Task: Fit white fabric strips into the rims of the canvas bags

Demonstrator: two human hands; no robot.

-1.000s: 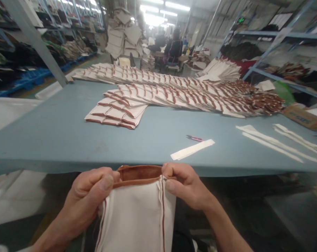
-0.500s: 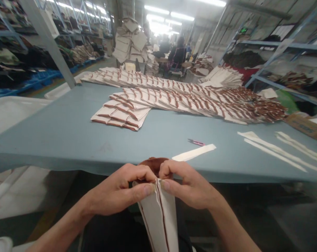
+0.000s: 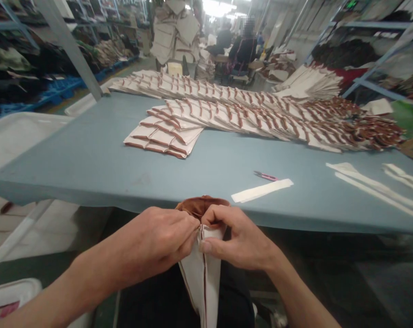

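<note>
Between my hands hangs a cream fabric piece (image 3: 211, 278) with a dark brown seam down its middle and a brown lining (image 3: 199, 205) at its top, by the table's front edge. My left hand (image 3: 165, 237) is closed on its upper edge at the seam, back of the hand up, fingertips partly hidden. Just right of the seam, my right hand (image 3: 234, 237) pinches the same edge, thumb in front and index finger curled behind. The lower part of the fabric hangs over my dark-clothed lap.
On the blue-green table (image 3: 100, 168) lie long overlapping rows of cream and brown pieces (image 3: 227, 114), a small stack (image 3: 162, 136), pink-handled snips (image 3: 266, 176) and pale strips (image 3: 263, 190). A white tub (image 3: 25, 132) stands at the left. A person (image 3: 244, 50) sits far back.
My left hand has rolled over, its thumb no longer showing on the front of the fabric. More brown lining shows at the top. The view has tilted down, so the table items appear higher.
</note>
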